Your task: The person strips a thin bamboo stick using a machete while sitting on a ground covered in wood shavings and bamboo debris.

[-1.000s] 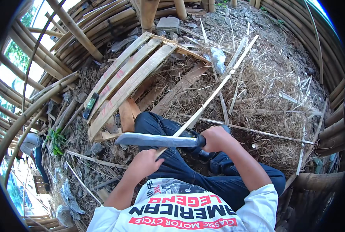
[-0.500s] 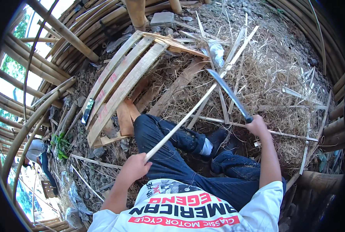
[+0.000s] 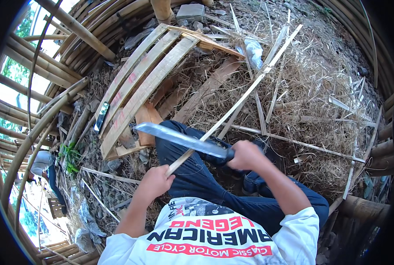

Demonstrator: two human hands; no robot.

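Observation:
My left hand [image 3: 157,180] is closed round the near end of a long, pale bamboo strip [image 3: 239,104], which slants away to the upper right across my left leg. In my right hand [image 3: 245,156] is the dark handle of a machete [image 3: 172,136]. Its long blade points left and crosses the strip a short way beyond my left hand; the blade looks slightly smeared. Whether the edge bites into the strip cannot be made out. Both my legs, in dark jeans [image 3: 219,187], are bent beneath the strip.
A slatted wooden pallet [image 3: 150,81] leans beside my left knee, a dark phone-like object [image 3: 101,115] on its edge. Shavings [image 3: 312,106] and loose strips cover the ground to the right. Stacked bamboo poles [image 3: 91,35] stand far left; another person [image 3: 42,164] bends beyond them.
My right hand has swung the machete left and nearer, from far along the strip to close to my left hand. My left hand keeps its hold on the strip.

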